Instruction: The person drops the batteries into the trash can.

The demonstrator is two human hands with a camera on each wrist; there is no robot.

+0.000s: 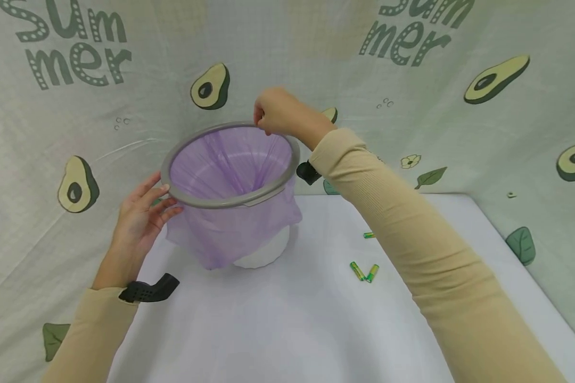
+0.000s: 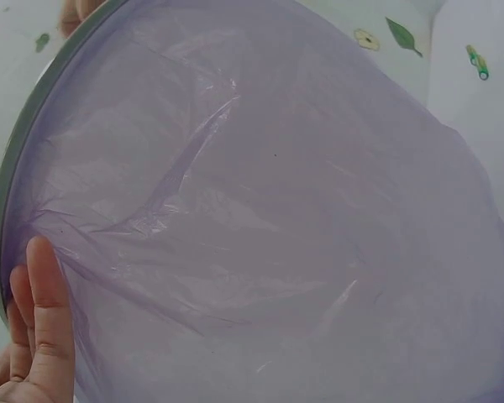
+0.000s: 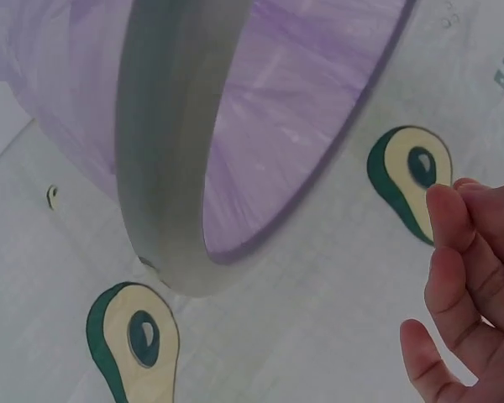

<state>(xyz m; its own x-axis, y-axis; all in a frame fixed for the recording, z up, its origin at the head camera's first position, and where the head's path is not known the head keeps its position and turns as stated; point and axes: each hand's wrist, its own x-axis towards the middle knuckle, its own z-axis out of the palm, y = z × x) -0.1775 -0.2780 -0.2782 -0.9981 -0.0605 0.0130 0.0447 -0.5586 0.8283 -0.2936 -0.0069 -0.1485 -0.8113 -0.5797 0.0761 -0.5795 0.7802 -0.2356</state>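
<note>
Wastebasket rim is the bit that matters: it runs off to the right of your left hand and sits just below your right hand, at the far right side. It's a hoop, so no real long axis. Left's the nearer one, with digits on both sides of the gray edge in a light pinch; your right has its fingers loosely curled, nothing visible in them, though I can't tell if something's tucked inside. In the right wrist view it looks apart from the rim. The sheer purple bag lines the hoop, pleated inside, with a loose skirt hanging outside over the white bin body on the table.
</note>
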